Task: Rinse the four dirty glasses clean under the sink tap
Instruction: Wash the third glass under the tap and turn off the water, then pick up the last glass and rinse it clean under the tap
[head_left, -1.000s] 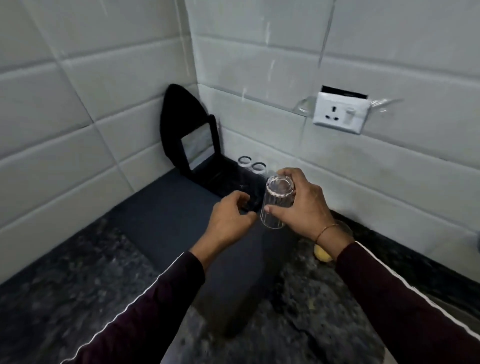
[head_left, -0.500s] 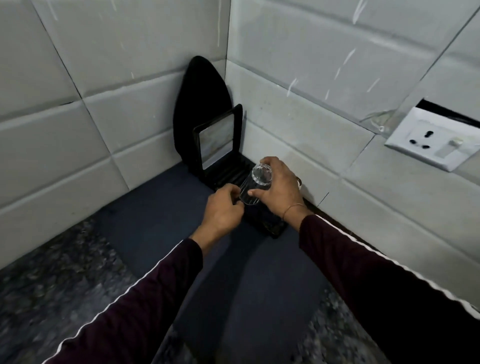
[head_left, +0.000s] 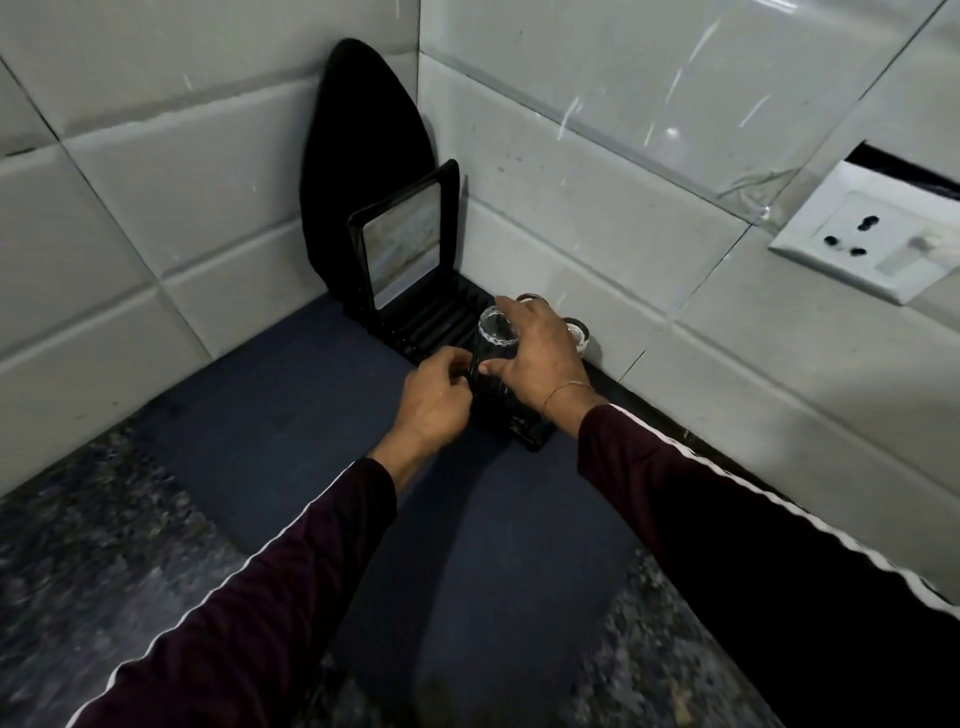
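glass going down onto the black rack in the tiled corner.

the right hand (head_left: 537, 358) grips a clear glass (head_left: 492, 349) from above, fingers curled round its side and thumb on the near wall, the glass upside down over the ribbed black rack (head_left: 441, 325), and nothing can be seen inside it. the left hand (head_left: 434, 397) sits at the glass's near side with curled fingers touching it. two more glasses (head_left: 577, 331) stand on the rack just behind the right hand, partly hidden, contents impossible to tell. a small framed mirror (head_left: 402, 248) stands upright at the rack's far end, a wall socket (head_left: 868, 243) off to the right. compared with half a second ago, the glass has come lower toward the rack and now stands more upright.
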